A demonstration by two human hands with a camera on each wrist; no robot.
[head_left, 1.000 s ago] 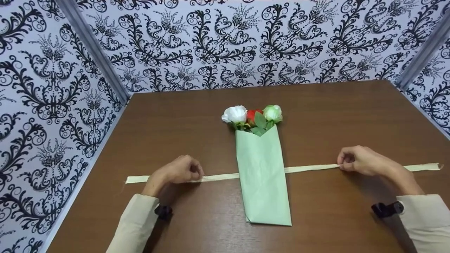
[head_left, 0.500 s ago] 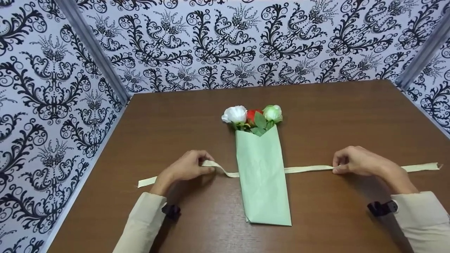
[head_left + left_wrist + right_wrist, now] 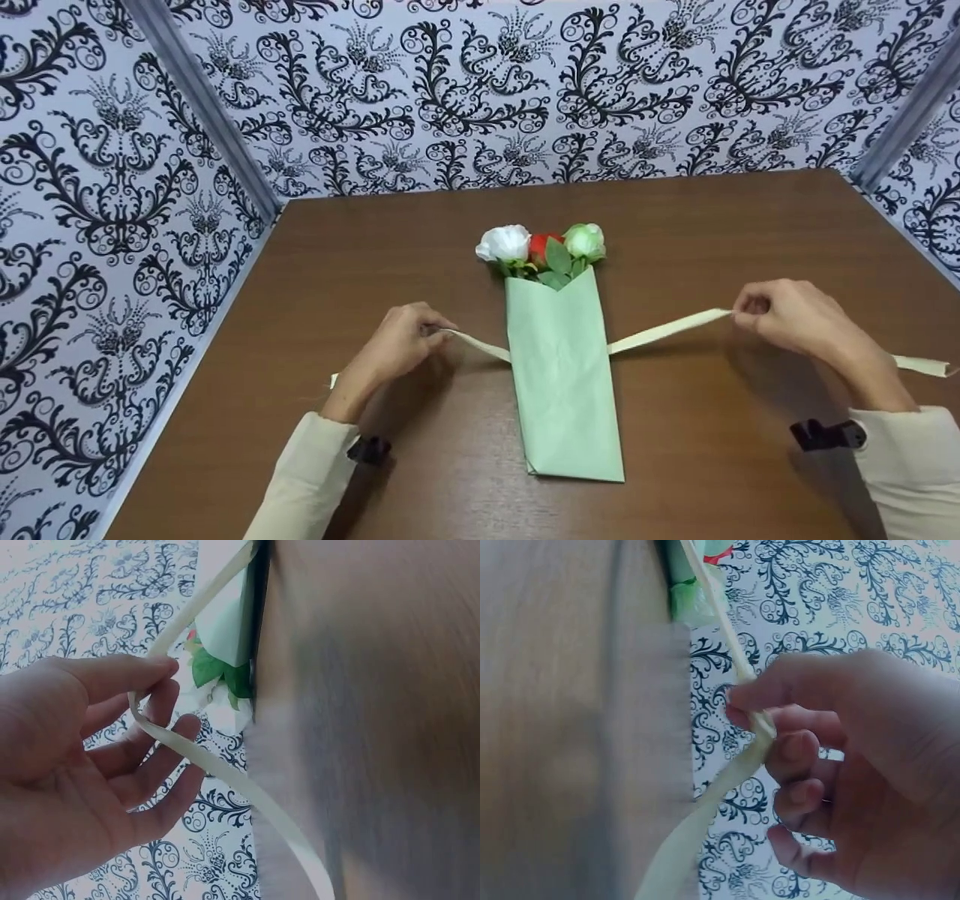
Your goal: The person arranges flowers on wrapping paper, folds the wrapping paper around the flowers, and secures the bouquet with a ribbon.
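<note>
A bouquet wrapped in light green paper (image 3: 564,375) lies on the brown table, its blooms pointing away from me. A white rose (image 3: 505,244), a red flower (image 3: 544,247) and a pale green rose (image 3: 584,242) show above the wrap. A cream ribbon (image 3: 667,331) passes underneath, hidden there by the paper. My left hand (image 3: 397,346) pinches it between thumb and index finger on the left side, raised off the table. On the other side my right hand (image 3: 795,319) pinches the ribbon and holds it up in a slant. Both tails hang behind the hands.
The wooden table (image 3: 360,255) meets a wall (image 3: 480,97) with black scroll patterns at the back and sides. A black strap mount (image 3: 827,435) sits at the right wrist, another (image 3: 370,450) at the left.
My left hand has taken up the ribbon and moved up and right. My right hand has lifted its side off the table. The bouquet stays in place.
</note>
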